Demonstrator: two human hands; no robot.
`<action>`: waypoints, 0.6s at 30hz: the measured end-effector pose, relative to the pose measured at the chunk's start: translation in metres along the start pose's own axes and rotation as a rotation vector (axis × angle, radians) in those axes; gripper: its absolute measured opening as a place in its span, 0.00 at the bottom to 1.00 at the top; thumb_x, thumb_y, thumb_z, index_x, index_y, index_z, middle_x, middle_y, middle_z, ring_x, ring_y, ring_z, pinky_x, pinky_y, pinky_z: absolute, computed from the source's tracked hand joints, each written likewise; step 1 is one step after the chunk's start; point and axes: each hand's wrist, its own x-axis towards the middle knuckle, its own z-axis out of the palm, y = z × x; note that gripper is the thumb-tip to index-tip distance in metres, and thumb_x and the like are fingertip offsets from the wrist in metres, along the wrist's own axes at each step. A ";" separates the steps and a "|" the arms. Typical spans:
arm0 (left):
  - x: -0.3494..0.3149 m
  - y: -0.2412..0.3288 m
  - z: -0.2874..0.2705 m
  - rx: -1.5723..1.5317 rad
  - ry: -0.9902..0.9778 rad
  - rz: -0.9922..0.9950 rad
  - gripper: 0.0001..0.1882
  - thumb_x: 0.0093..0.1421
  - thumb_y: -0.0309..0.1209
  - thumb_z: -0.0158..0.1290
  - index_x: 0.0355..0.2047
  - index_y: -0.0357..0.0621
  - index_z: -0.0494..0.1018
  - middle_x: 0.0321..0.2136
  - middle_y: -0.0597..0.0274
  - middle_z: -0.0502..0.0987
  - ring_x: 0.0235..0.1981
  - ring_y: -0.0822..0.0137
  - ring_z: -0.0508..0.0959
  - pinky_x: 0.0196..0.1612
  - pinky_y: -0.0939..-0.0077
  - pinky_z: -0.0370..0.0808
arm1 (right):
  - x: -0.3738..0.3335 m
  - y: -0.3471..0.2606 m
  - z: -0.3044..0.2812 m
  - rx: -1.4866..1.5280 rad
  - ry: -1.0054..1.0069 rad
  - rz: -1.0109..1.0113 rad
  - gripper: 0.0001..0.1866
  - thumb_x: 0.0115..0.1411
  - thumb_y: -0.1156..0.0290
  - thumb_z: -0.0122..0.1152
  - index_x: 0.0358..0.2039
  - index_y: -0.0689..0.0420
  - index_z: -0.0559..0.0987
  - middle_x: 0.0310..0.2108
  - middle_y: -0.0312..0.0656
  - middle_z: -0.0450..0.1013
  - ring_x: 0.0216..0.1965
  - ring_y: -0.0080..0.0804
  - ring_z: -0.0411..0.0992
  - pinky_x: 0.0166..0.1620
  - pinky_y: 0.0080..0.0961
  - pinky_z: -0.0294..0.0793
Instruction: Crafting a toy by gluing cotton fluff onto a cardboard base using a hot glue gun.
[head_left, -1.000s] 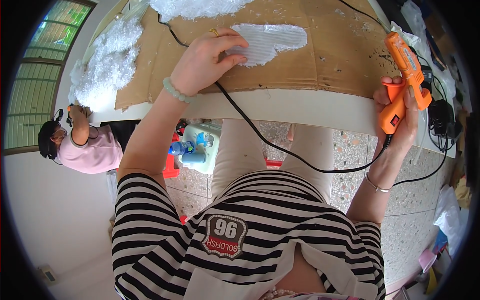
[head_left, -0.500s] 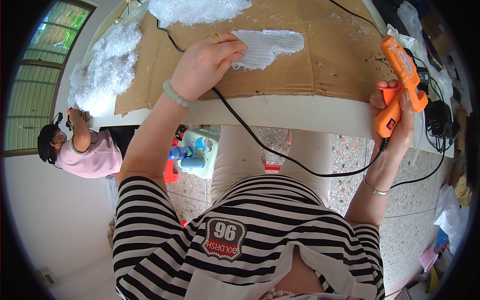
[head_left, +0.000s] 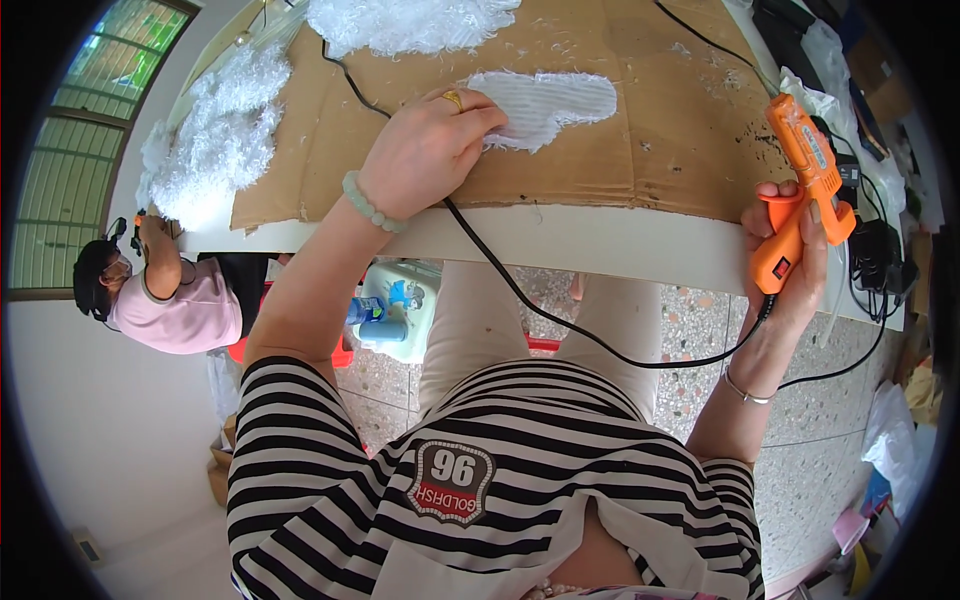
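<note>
A white fabric piece (head_left: 560,100) with ribbed lines and frayed, fringed edges lies flat on a brown cardboard sheet (head_left: 560,170). My left hand (head_left: 425,150) is at its left end, thumb and fingers pinched together on the edge; the fingertips hide that part. Over the table's front right edge, my right hand (head_left: 812,262) grips an orange hot glue gun (head_left: 785,248) by its handle. The gun's nozzle points away from me, clear of the fabric. A finger lies by the orange trigger.
Fluffy white fringe material (head_left: 225,130) is heaped at the left, with another heap (head_left: 410,20) at the back. A black cord (head_left: 560,313) loops from the gun across my lap. Adapters and cables (head_left: 875,250) hang at the right. Another person (head_left: 180,305) works at far left.
The whole view has shifted slightly, so the table sits a little lower in it. My left hand has moved slightly toward me along the fabric's left end. The glue gun stays in my right hand.
</note>
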 end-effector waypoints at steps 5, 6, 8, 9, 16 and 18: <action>-0.003 0.000 0.000 0.013 0.012 -0.004 0.09 0.49 0.22 0.51 0.33 0.41 0.74 0.32 0.59 0.77 0.34 0.57 0.76 0.40 0.65 0.72 | -0.001 0.000 0.000 0.011 0.013 0.019 0.16 0.61 0.64 0.51 0.41 0.65 0.70 0.36 0.50 0.73 0.26 0.23 0.58 0.34 0.20 0.59; -0.004 0.001 0.000 0.023 0.006 -0.014 0.10 0.49 0.23 0.52 0.34 0.42 0.74 0.32 0.59 0.77 0.34 0.57 0.76 0.40 0.65 0.72 | -0.001 0.000 -0.001 0.011 0.013 0.022 0.16 0.61 0.64 0.51 0.41 0.65 0.70 0.36 0.50 0.73 0.26 0.23 0.58 0.34 0.20 0.59; -0.004 0.006 -0.004 0.029 -0.007 -0.031 0.10 0.50 0.25 0.53 0.35 0.42 0.74 0.31 0.59 0.77 0.34 0.57 0.76 0.40 0.65 0.72 | -0.001 -0.001 -0.003 0.001 0.007 0.028 0.15 0.61 0.64 0.51 0.41 0.64 0.70 0.36 0.50 0.73 0.26 0.23 0.59 0.34 0.20 0.59; -0.003 0.008 -0.006 0.032 -0.026 -0.045 0.10 0.51 0.27 0.54 0.36 0.43 0.73 0.31 0.60 0.77 0.34 0.58 0.76 0.40 0.65 0.72 | -0.001 -0.001 -0.003 -0.007 0.007 0.035 0.15 0.61 0.64 0.51 0.41 0.64 0.70 0.36 0.50 0.73 0.27 0.23 0.59 0.34 0.20 0.59; -0.004 0.001 0.001 0.048 0.040 0.049 0.10 0.52 0.30 0.56 0.35 0.44 0.73 0.29 0.61 0.77 0.33 0.59 0.77 0.43 0.64 0.72 | 0.000 0.000 0.000 -0.015 0.023 0.030 0.15 0.61 0.64 0.50 0.41 0.64 0.70 0.36 0.51 0.73 0.27 0.23 0.59 0.34 0.20 0.59; -0.005 0.000 0.003 0.050 0.035 0.088 0.09 0.52 0.28 0.55 0.35 0.44 0.73 0.29 0.62 0.77 0.32 0.60 0.77 0.44 0.64 0.72 | 0.000 -0.001 0.002 -0.027 0.049 0.014 0.15 0.61 0.64 0.50 0.41 0.64 0.70 0.36 0.51 0.73 0.27 0.23 0.59 0.34 0.20 0.60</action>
